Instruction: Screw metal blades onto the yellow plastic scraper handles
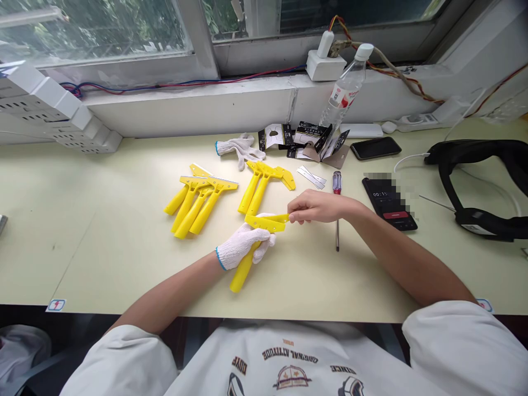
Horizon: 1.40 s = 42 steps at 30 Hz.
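Observation:
My left hand [246,243], in a white knitted glove with a blue cuff, is closed around a yellow scraper [242,269], its handle pointing down toward me. At the scraper's head, a thin yellow plate [277,218] sits at an angle to the other part. My bare right hand [314,207] pinches the right end of this plate between thumb and fingers. Just right of that hand lies a screwdriver [337,184], its shaft toward me. Beyond my hands rest two more yellow scrapers [259,190] and a few flat metal blades [312,177].
Several yellow scrapers [203,206] lie grouped on the left. Farther back are a second glove [241,147], black cardboard packaging [311,135] and a water bottle [344,91]. To the right lie two phones [376,148] and a black headset strap [447,181]. White boxes [66,110] stand far left.

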Tool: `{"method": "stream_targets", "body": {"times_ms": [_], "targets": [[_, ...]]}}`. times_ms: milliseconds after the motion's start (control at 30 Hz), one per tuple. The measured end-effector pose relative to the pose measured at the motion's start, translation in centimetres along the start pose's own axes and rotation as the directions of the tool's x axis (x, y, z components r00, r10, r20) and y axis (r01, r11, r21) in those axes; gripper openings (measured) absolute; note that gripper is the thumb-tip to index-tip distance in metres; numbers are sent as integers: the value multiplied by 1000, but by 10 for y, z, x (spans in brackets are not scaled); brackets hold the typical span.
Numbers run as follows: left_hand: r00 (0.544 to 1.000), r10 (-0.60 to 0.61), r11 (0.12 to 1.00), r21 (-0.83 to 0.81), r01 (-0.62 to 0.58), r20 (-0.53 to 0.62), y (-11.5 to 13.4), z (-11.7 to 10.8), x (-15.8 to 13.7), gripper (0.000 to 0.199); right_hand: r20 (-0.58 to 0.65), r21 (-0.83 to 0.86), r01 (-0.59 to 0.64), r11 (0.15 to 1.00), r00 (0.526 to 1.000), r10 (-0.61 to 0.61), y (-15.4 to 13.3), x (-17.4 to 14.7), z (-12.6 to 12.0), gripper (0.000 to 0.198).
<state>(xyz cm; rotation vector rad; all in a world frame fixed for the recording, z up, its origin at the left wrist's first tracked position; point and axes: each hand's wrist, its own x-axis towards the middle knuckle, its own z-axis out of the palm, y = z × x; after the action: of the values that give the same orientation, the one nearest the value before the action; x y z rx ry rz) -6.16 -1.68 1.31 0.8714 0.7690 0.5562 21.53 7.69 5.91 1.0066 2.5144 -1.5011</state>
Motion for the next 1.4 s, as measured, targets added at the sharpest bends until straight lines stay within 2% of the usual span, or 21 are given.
{"method": "stream_targets", "body": {"times_ms": [100, 167, 233, 300, 400, 467, 500, 533, 600, 700, 767, 867, 900, 933, 967, 1033, 1067, 1100, 1167, 1267, 1400], "targets": [[1000, 4, 1000, 1, -4, -8, 0, 1, 0, 45, -120, 30, -64, 997, 991, 67, 12, -6, -13, 32], [1000, 23, 1000, -2, -23, -5, 1, 2, -1, 56, -278, 58, -134, 989, 950, 145, 19, -9, -19, 32], [999, 38, 999, 6, -38, 9, 1, 3, 0, 65, -469, 64, -215, 974, 855, 220, 26, -8, -21, 31], [998, 54, 998, 12, -55, 44, 0, 2, 1, 68, -635, 57, -286, 956, 729, 256, 33, -4, -20, 30], [992, 62, 998, 13, -64, 108, -3, 0, 2, 70, -800, 30, -390, 920, 543, 256, 41, 1, -17, 32], [990, 56, 998, 27, -60, 126, -5, -1, 2, 77, -854, -1, -472, 881, 459, 245, 46, 4, -15, 33], [990, 59, 997, 40, -64, 129, -6, -1, 2, 83, -862, -18, -512, 859, 444, 246, 48, 4, -15, 33], [989, 69, 996, 54, -76, 131, -6, -1, 1, 90, -858, -39, -543, 839, 448, 250, 50, 5, -14, 34], [986, 97, 990, 89, -110, 137, -7, 0, 1, 102, -830, -79, -572, 817, 492, 264, 52, 6, -12, 35], [984, 112, 978, 159, -134, 137, -8, 1, 1, 106, -788, -125, -569, 813, 555, 267, 52, 8, -8, 37], [988, 113, 970, 204, -134, 108, -9, 3, 2, 101, -774, -147, -583, 799, 571, 274, 50, 8, -7, 43], [989, 142, 959, 243, -146, 37, -11, 4, 5, 83, -784, -152, -604, 782, 556, 277, 39, 7, -6, 51], [987, 160, 955, 248, -160, 18, -12, 4, 5, 77, -765, -139, -573, 807, 580, 280, 33, 5, -5, 52], [983, 182, 951, 252, -177, 4, -13, 5, 6, 71, -710, -112, -514, 850, 640, 294, 26, 3, -4, 51], [979, 203, 947, 256, -195, -4, -14, 5, 6, 67, -605, -66, -435, 898, 733, 311, 19, 1, -3, 51], [972, 234, 937, 269, -221, -15, -17, 5, 7, 61, -279, 71, -288, 955, 914, 296, 3, -3, -1, 49], [969, 246, 933, 275, -231, -21, -17, 5, 7, 59, -130, 126, -243, 962, 957, 259, -3, -5, 1, 47], [966, 258, 929, 281, -240, -29, -18, 5, 7, 58, -28, 163, -215, 963, 975, 222, -8, -6, 2, 44], [962, 269, 921, 306, -243, -46, -17, 6, 6, 60, 5, 196, -183, 963, 983, 186, -13, -8, 2, 35], [966, 255, 898, 382, -218, -47, -14, 8, 3, 70, -155, 250, -186, 950, 961, 229, -7, -7, -1, 29], [965, 260, 830, 519, -203, -38, -9, 10, 1, 68, -404, 380, -157, 911, 858, 316, 10, -3, -7, 27]]}}
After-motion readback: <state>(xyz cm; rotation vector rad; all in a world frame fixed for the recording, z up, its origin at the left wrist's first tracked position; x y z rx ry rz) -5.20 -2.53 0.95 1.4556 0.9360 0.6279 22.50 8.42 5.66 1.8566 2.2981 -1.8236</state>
